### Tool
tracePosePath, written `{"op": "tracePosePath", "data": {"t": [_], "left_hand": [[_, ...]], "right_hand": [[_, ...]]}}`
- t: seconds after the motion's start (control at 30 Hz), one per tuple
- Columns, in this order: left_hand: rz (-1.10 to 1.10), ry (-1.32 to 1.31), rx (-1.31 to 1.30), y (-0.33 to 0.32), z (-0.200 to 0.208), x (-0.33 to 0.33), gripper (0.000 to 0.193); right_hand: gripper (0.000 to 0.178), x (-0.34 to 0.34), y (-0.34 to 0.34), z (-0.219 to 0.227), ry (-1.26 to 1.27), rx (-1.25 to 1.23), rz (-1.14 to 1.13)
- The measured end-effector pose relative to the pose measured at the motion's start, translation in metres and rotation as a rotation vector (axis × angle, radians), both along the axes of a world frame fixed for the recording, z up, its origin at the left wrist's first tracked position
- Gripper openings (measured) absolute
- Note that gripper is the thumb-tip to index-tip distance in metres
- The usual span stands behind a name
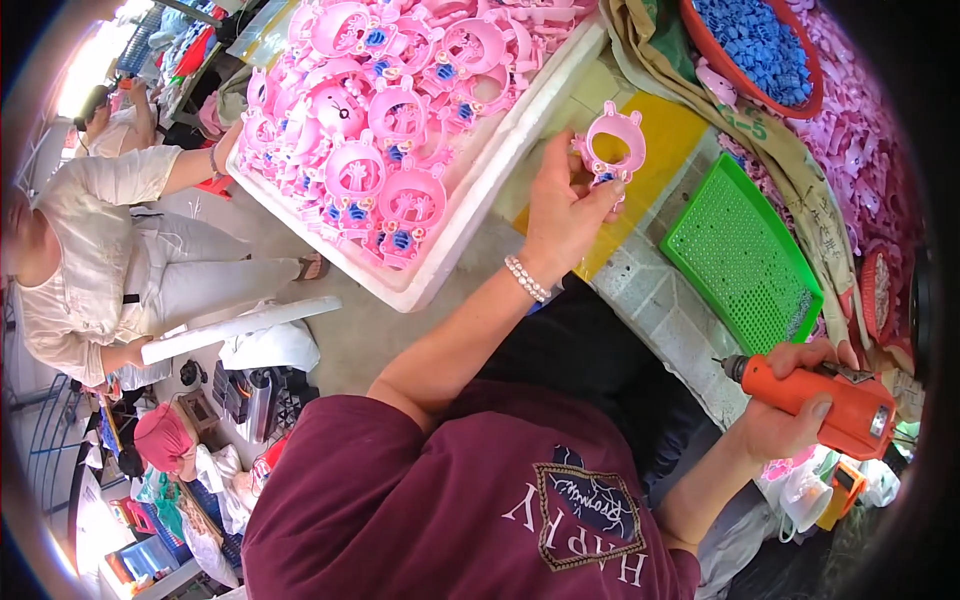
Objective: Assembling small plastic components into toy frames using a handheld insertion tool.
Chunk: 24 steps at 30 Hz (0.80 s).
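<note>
My left hand holds up a pink plastic animal-shaped toy part with a round hole and a small blue piece at its base. It hovers just right of a white foam tray heaped with several of the same pink parts. My right hand grips an orange electric screwdriver low at the right, its bit pointing left, beside a green perforated tray.
An orange basin of small blue pieces sits at the top right, with a heap of loose pink parts beside it. A person in white clothes sits at the left. A yellow surface lies under the raised part.
</note>
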<state>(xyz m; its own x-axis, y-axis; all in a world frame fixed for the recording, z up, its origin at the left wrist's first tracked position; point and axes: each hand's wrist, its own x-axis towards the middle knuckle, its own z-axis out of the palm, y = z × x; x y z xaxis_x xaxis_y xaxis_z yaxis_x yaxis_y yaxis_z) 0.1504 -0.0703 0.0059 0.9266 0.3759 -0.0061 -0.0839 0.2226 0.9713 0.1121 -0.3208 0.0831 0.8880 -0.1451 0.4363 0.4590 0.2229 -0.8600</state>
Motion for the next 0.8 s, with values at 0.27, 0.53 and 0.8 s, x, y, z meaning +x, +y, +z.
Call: {"op": "tracePosePath", "data": {"t": [0.27, 0.53, 0.8], "left_hand": [[0.03, -0.076, -0.034, -0.013, -0.005, -0.008, 0.069], [0.12, -0.024, 0.108, -0.025, -0.062, -0.011, 0.064], [0.259, -0.063, 0.098, -0.109, -0.069, -0.013, 0.067]], "right_hand": [[0.071, 0.005, -0.012, -0.015, -0.01, -0.015, -0.028], [0.068, 0.015, -0.051, -0.11, 0.072, 0.057, -0.016], [0.064, 0.01, -0.178, -0.125, 0.054, 0.022, -0.074]]}}
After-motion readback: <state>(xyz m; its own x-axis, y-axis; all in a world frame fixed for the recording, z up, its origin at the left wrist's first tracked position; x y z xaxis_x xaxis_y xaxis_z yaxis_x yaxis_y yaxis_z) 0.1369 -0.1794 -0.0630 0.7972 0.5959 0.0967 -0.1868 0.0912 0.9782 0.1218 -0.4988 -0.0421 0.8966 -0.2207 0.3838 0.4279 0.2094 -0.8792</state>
